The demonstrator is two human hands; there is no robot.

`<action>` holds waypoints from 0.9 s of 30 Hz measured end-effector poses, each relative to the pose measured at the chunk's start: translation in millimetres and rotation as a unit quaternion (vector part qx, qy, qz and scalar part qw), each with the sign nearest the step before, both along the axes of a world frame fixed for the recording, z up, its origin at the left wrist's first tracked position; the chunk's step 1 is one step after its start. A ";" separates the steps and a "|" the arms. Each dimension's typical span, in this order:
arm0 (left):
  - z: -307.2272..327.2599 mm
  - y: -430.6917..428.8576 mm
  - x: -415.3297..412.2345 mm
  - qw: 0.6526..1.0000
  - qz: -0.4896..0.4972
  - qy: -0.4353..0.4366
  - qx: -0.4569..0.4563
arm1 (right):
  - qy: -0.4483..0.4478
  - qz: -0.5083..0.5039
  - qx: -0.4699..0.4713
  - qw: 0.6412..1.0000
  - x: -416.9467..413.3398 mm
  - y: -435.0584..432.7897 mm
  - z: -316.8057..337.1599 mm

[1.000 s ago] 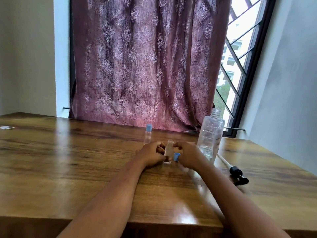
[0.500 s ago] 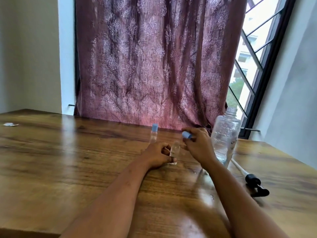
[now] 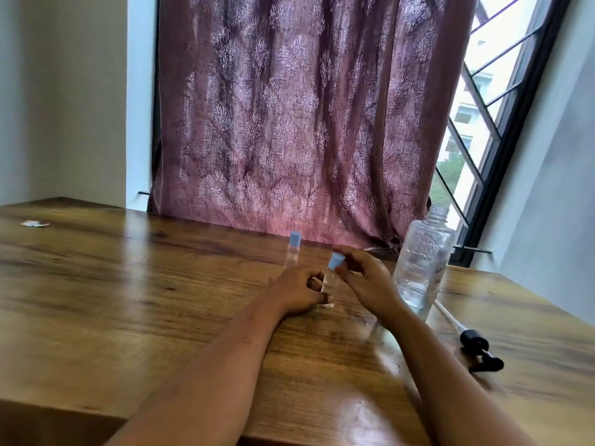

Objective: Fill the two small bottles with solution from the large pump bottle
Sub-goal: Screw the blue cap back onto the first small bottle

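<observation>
1. Left hand [image 3: 297, 292] rests on the wooden worktop [image 3: 128, 300]; its fingers are closed around the lower body of a small clear bottle [image 3: 329, 286], which stands upright near the worktop's middle.
2. Right hand [image 3: 370, 278] is raised just beside that bottle; its fingers pinch a blue cap [image 3: 336, 261] at the bottle's top (seated on the neck or just above it: cannot tell, frame slightly blurred).
3. Second small bottle [image 3: 293, 251] stands upright behind the left hand, blue cap on, touched by neither hand.
4. Large clear bottle [image 3: 420, 268] stands right of the right hand, neck open, some liquid in the bottom; black pump head with its dip tube [image 3: 473, 344] lies flat on the worktop further right.
5. Patterned curtain [image 3: 306, 123] hangs behind.
</observation>
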State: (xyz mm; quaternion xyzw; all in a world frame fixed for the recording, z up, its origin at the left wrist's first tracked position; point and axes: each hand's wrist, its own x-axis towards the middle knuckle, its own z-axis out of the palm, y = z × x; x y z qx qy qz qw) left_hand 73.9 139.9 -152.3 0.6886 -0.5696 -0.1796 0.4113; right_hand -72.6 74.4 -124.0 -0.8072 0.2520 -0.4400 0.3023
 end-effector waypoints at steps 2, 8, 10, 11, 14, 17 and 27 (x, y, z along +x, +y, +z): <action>0.5 -0.3 0.0 1.000 -0.001 -0.008 0.000 | 0.023 -0.012 -0.029 0.999 -0.5 0.4 0.8; 0.3 -1.9 -1.0 1.000 -0.007 -0.021 0.003 | 0.038 -0.031 -0.074 0.996 -1.2 2.2 2.1; -0.9 -3.4 0.0 1.000 -0.006 -0.025 0.004 | 0.037 -0.029 -0.079 0.996 -0.1 2.1 0.3; -1.2 -4.1 0.4 1.000 -0.007 -0.026 0.005 | 0.035 -0.023 -0.079 0.996 -0.4 2.7 -0.2; -0.2 -3.9 0.7 0.999 -0.010 -0.029 0.014 | 0.025 0.001 -0.066 0.998 -3.3 3.5 0.7; 0.9 -1.9 -2.0 0.999 -0.022 -0.036 0.032 | 0.035 0.028 -0.052 0.998 -6.6 4.6 2.1; 1.0 -1.8 -7.8 0.998 -0.030 -0.042 0.042 | 0.002 0.033 -0.016 0.999 -2.4 4.0 -0.5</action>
